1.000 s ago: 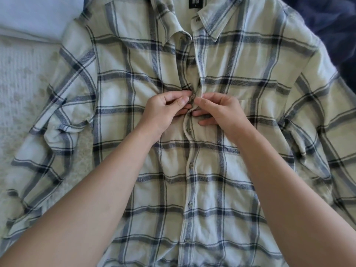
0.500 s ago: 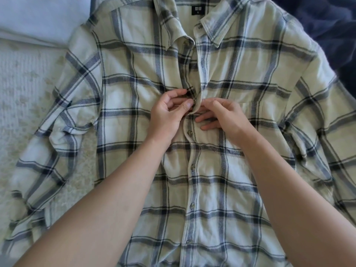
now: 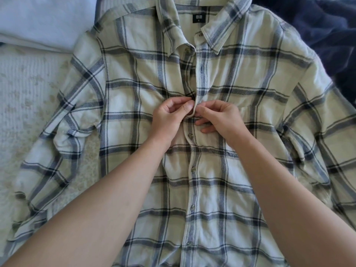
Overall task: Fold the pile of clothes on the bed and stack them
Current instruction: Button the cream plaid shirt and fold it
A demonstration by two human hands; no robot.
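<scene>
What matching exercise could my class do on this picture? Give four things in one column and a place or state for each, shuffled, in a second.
Things:
1. plaid shirt
2. left hand
3. black neck label
4. navy fabric

Places or states:
A. inside the collar
B. top right corner
C. spread flat, front up
D. pinching the placket opposite the right hand

Pairs: 1-C, 2-D, 3-A, 4-B

White pillow (image 3: 38, 20), patterned bedspread (image 3: 25, 93).

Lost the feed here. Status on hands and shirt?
Both hands, left and right, pinching the placket. Shirt flat, unfolded, lower buttons done. Nothing in the way.
</scene>
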